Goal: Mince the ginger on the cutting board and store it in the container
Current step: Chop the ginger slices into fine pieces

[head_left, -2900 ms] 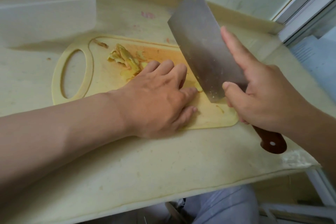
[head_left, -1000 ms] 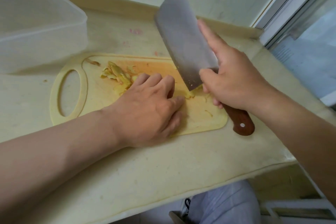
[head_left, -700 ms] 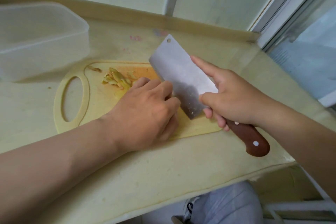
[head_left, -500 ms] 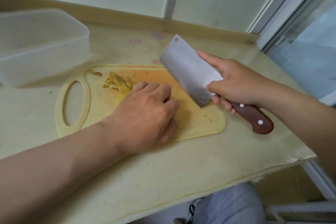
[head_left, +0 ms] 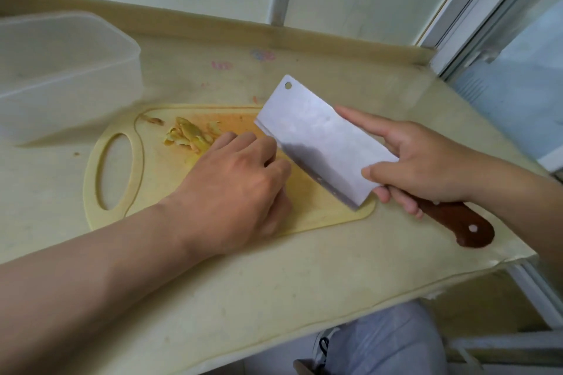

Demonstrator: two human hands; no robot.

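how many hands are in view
2. The left hand rests curled on the cutting board beside the ginger; the right hand grips the cleaver over the board's right end.

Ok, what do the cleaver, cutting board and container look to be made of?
The cleaver: blade likely brushed steel, grey with a dull sheen; handle reddish-brown, probably wood, with a pale rivet. The cutting board: pale yellow, likely moulded plastic, given the oval grip hole and groove. The container: translucent frosted plastic, seemingly.

The cleaver (head_left: 316,143) has a smooth brushed-metal blade and glossy brown wooden handle, the cutting board (head_left: 158,179) is matt yellow plastic, and the container (head_left: 61,76) is frosted translucent plastic
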